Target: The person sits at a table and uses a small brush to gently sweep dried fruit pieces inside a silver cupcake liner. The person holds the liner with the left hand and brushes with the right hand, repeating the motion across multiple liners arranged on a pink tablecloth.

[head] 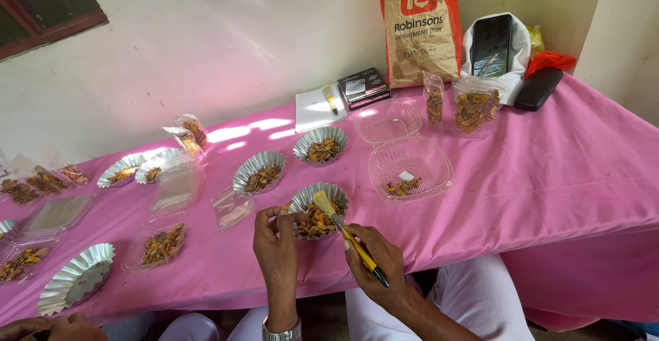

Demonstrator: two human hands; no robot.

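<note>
My right hand (376, 262) grips a small brush (343, 228) with a yellow and black handle; its pale bristles rest over a fluted foil cup (336, 193) of dried orange-brown pieces. My left hand (276, 245), a metal watch on its wrist, pinches the near left rim of that cup. The cup sits near the front edge of the pink-covered table (535, 176).
Other foil cups (259, 172) (320, 144) with the same dried pieces, an empty foil cup (75, 279), clear plastic bags and an open clear clamshell box (412, 162) lie around. A paper bag (419, 25), notepad, small scale and phone stand at the wall. Another person's hand (48, 328) shows bottom left.
</note>
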